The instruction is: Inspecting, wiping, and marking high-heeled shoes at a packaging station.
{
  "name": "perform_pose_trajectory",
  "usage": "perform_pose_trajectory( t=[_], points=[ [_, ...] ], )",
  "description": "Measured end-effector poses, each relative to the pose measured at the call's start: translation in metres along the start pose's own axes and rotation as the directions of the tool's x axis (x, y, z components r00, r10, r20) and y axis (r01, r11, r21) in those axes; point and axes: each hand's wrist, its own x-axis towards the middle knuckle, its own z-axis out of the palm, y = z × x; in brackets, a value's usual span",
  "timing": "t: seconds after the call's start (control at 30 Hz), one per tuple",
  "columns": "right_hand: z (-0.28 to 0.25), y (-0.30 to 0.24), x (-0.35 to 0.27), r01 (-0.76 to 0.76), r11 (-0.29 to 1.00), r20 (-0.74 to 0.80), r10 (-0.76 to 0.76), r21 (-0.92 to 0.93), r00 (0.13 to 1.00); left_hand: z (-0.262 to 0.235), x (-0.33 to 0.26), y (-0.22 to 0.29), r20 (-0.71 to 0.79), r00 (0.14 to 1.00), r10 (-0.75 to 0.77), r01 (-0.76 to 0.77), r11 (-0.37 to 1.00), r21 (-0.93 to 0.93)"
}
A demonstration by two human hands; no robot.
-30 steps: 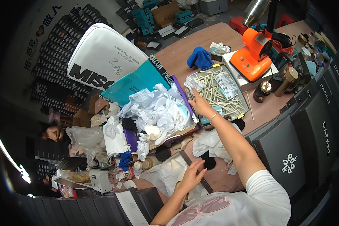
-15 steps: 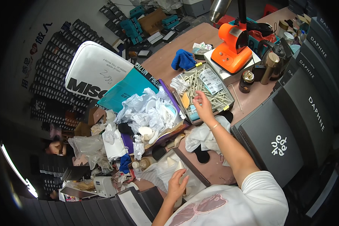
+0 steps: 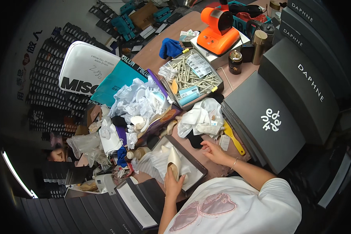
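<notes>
My left hand (image 3: 173, 183) is closed on a cream pointed-toe shoe (image 3: 174, 159), its toe pointing away from me. The shoe is lifted over an open dark shoebox (image 3: 199, 165) lined with white tissue paper (image 3: 154, 164). Inside the box, the tip of a second cream shoe (image 3: 165, 149) shows. My right hand (image 3: 217, 153) hovers to the right of the box, fingers loosely bent and apart, with nothing visible in them. Nearest to it are a black cloth-like piece (image 3: 194, 139) and a small white tag (image 3: 224, 142).
Beyond lies a grey box lid of beige sticks (image 3: 199, 82) with a blue packet (image 3: 188, 93). A purple-edged box of crumpled paper (image 3: 134, 99) stands left. Dark shoeboxes (image 3: 261, 121) stack at right, beside a yellow-handled tool (image 3: 233, 137). An orange machine (image 3: 218, 33) stands far back.
My right hand has come back from over the stick box toward me. My left hand has moved into the shoebox area and taken hold of a cream shoe. The view has shifted.
</notes>
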Motion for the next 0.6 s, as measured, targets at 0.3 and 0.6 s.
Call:
perform_pose_trajectory(
  t=[0.3, 0.6],
  points=[
    [-0.003, 0.015, -0.008, 0.047, 0.998, -0.004, -0.046, 0.042, 0.999, -0.006, 0.018, 0.004, 0.204, 0.973, -0.107, 0.028, 0.934, 0.355],
    [0.021, -0.036, 0.001, -0.013, 0.946, 0.198, -0.054, 0.323, 0.979, -0.082, -0.013, 0.017, 0.083, 0.988, 0.127, -0.141, 0.971, 0.195]
  ],
)
